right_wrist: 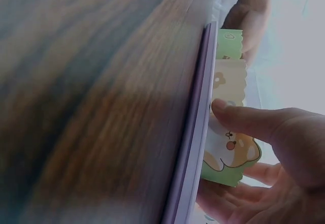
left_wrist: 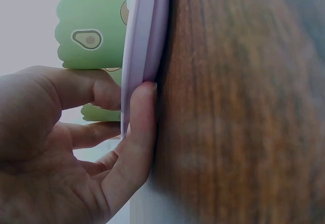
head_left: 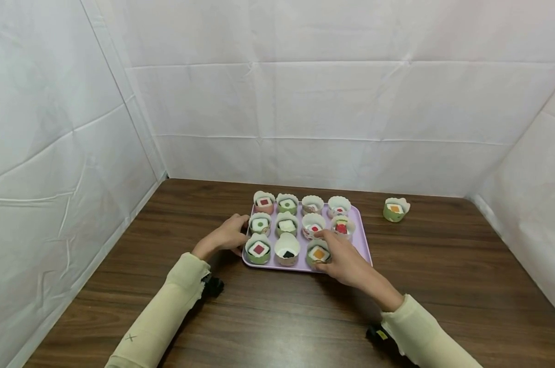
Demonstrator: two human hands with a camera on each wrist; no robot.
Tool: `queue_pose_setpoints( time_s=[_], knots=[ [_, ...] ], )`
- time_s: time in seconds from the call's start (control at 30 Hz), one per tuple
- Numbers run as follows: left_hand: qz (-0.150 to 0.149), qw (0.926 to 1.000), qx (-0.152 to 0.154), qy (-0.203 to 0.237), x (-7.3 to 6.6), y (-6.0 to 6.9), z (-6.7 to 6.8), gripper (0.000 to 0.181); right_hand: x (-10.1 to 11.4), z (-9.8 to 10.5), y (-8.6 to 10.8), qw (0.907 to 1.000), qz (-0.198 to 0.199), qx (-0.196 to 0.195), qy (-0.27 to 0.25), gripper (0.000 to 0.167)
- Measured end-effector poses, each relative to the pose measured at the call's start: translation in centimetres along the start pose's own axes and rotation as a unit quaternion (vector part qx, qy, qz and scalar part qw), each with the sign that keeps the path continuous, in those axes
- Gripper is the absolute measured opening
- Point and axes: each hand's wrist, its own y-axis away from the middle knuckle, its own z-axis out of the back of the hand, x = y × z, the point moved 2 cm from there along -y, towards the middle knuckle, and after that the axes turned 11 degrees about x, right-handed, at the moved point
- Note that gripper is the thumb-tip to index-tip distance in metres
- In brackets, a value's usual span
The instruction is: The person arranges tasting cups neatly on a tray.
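Note:
A lilac tray (head_left: 361,237) on the table bears several paper baking cups with small sushi-like pieces inside. At its left edge my left hand (head_left: 228,233) grips the rim, with digits on both sides of it in the left wrist view; a green avocado-print cup (left_wrist: 91,41) stands close by. My right hand (head_left: 345,259) holds a green paper cup (head_left: 312,258) with an orange-centred piece, at the tray's front right. In the right wrist view, the thumb lies against this cup's dog-print side (right_wrist: 233,150), with the fingers round its other side. Its base is at tray level.
Another green cup (head_left: 394,210) with an orange-centred piece stands on the brown wooden table (head_left: 277,317), right of the tray. White sheet walls (head_left: 323,102) enclose the back and both sides. A dark wrist device (head_left: 213,286) sits below each sleeve.

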Motion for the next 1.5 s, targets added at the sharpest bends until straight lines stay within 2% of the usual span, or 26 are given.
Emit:
queue_pose_setpoints(
  time_s=[0.23, 0.83, 1.07, 1.3, 1.5],
  knots=[
    [0.003, 1.0000, -0.001, 0.003, -0.1, 0.1, -0.1, 0.048, 0.0, 0.5, 0.2, 0.9998, -0.005, 0.019, 0.005, 0.068],
    [0.002, 1.0000, 0.000, 0.000, -0.1, 0.1, 0.0, 0.045, -0.1, 0.7, 0.3, 0.9997, -0.009, 0.023, -0.004, 0.063],
    [0.001, 1.0000, 0.002, 0.000, 0.0, 0.0, 0.0, 0.043, 0.1, 1.3, 0.5, 0.9992, -0.014, 0.037, 0.003, 0.072],
    [-0.004, 1.0000, 0.000, 0.002, -0.1, 0.1, 0.0, 0.044, 0.3, 2.5, 0.8, 0.9998, 0.000, 0.006, -0.020, 0.076],
    [-0.003, 1.0000, -0.001, 0.002, -0.1, 0.1, 0.0, 0.043, 0.4, 3.3, 1.1, 0.9996, 0.007, 0.007, -0.027, 0.082]
  ],
)
